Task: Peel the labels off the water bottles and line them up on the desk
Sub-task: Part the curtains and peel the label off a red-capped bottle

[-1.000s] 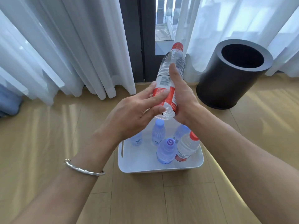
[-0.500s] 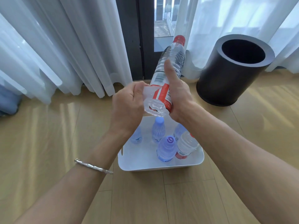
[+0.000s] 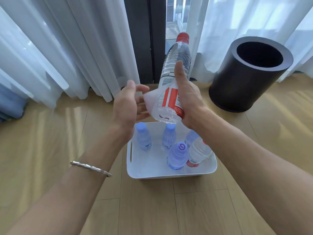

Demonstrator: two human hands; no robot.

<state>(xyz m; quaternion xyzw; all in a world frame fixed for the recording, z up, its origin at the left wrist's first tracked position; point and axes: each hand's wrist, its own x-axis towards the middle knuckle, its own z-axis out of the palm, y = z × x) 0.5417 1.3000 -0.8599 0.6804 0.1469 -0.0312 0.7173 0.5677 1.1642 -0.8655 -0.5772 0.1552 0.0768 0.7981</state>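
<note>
My left hand (image 3: 128,106) has swung leftward, lifting a white flap of the label (image 3: 169,97). It's blurred, so I can't tell if it pinches. My right hand (image 3: 188,99) grips the bottle (image 3: 177,58), tilted over the tub (image 3: 169,175). The label is mostly on, and five bottles wait.

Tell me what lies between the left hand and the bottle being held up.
In the head view, a white flap of peeled label runs from the bottle to the left hand. Blur hides whether that hand pinches it.
</note>
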